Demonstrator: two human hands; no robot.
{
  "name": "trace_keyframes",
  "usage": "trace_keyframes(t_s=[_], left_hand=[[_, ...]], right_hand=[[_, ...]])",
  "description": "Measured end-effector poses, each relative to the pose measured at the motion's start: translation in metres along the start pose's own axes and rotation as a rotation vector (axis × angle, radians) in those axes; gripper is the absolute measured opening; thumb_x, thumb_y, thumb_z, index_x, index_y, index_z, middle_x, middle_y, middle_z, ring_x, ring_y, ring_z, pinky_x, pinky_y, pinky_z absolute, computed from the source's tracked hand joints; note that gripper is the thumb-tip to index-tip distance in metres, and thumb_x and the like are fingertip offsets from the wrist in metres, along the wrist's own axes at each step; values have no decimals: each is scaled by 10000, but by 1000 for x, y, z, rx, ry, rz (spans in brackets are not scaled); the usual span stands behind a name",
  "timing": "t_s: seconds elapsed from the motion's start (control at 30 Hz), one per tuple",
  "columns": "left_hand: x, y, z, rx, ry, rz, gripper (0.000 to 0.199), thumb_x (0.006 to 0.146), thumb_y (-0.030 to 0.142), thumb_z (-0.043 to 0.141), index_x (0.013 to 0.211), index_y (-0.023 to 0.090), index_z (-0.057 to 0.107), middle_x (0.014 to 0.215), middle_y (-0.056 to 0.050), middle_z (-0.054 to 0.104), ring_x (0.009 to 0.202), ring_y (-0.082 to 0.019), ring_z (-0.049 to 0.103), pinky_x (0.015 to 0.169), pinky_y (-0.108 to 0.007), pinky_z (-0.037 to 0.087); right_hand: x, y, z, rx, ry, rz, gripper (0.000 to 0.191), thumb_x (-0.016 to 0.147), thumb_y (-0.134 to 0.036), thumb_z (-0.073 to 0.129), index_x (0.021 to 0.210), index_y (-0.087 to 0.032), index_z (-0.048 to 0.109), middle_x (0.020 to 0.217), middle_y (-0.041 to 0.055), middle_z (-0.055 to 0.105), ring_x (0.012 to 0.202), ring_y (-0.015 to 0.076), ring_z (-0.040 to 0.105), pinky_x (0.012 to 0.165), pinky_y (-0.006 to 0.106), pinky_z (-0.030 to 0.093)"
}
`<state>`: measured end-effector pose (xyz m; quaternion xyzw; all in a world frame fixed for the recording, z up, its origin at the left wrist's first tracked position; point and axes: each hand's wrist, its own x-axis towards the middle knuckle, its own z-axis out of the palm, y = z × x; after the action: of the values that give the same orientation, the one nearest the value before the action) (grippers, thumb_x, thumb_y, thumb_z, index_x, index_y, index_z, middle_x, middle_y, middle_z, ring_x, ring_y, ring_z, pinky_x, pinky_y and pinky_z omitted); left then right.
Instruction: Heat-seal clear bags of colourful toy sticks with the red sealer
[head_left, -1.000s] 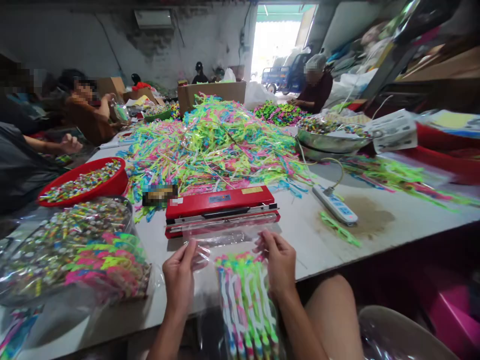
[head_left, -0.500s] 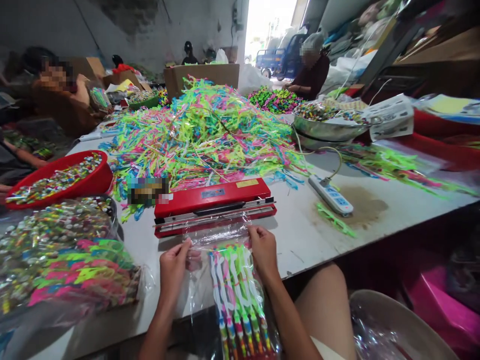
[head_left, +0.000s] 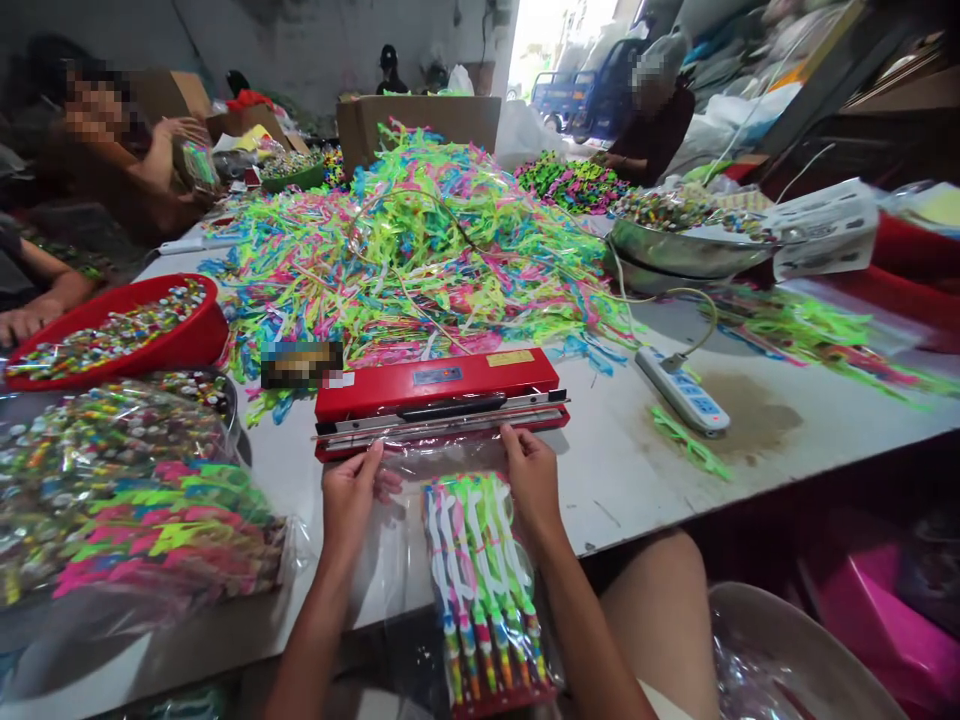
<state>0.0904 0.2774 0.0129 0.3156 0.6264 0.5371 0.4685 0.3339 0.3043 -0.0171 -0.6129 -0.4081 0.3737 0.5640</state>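
Note:
A clear plastic bag is stretched by its top edge between my two hands. Inside it lies a row of several colourful plastic toy sticks with white and green upper parts and beaded lower ends. My left hand pinches the left corner of the bag, and my right hand pinches the right corner. Just beyond my fingers stands a red bag sealer with a metal bar along its front. The bag's top edge meets the sealer's front; whether it lies in the slot I cannot tell.
A large heap of neon plastic pieces covers the table's middle. To the left are a red basin of beaded pieces and filled plastic bags. A power strip with a cord lies right. Other people sit around the table.
Both my hands have moved the bag's top edge forward, up to the front of the red bag sealer. The camera view has shifted slightly.

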Motion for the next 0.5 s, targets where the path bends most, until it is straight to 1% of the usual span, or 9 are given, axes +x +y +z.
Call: trace_keyframes(t_s=[0.07, 0.13, 0.23, 0.33, 0.4, 0.5], left_hand=[[2, 3, 2, 22, 4, 14, 584, 803, 679, 850, 910, 107, 796, 651, -72, 751, 529, -190, 694, 462, -252, 509], [-1, 4, 0, 40, -5, -13, 629, 771, 728, 851, 883, 112, 787, 679, -82, 763, 528, -193, 693, 455, -258, 510], [-16, 1, -12, 72, -23, -71, 691, 745, 793, 834, 877, 117, 782, 768, -119, 800, 585, -207, 727, 503, -270, 551], [-31, -5, -27, 117, -54, -101, 708, 747, 796, 832, 945, 117, 808, 835, -138, 820, 643, -217, 738, 541, -278, 576], [-35, -8, -32, 139, -92, -106, 689, 744, 781, 842, 934, 119, 819, 825, -133, 815, 621, -210, 709, 505, -273, 550], [-34, -9, -30, 166, -123, -65, 625, 759, 743, 849, 818, 123, 804, 754, -122, 787, 591, -191, 672, 487, -252, 507]], right_hand=[[-2, -2, -1, -8, -4, 15, 571, 974, -731, 642, 789, -191, 654, 691, -4, 586, 679, 172, 475, 630, 290, 376], [-8, -4, -7, -29, -9, 40, 572, 976, -733, 650, 803, -188, 676, 708, 1, 611, 694, 177, 504, 640, 291, 386], [-18, -5, -23, -90, -14, 78, 588, 951, -763, 662, 873, -183, 725, 773, 29, 687, 735, 204, 575, 676, 305, 428], [-24, -3, -36, -113, -56, 112, 626, 891, -797, 702, 898, -173, 753, 808, 59, 733, 766, 236, 631, 717, 327, 467], [-26, -1, -38, -102, -92, 107, 619, 881, -788, 718, 898, -170, 763, 804, 66, 741, 769, 244, 646, 725, 333, 478], [-25, 3, -32, -87, -101, 68, 583, 889, -753, 733, 914, -172, 768, 793, 64, 741, 743, 237, 637, 695, 327, 477]])
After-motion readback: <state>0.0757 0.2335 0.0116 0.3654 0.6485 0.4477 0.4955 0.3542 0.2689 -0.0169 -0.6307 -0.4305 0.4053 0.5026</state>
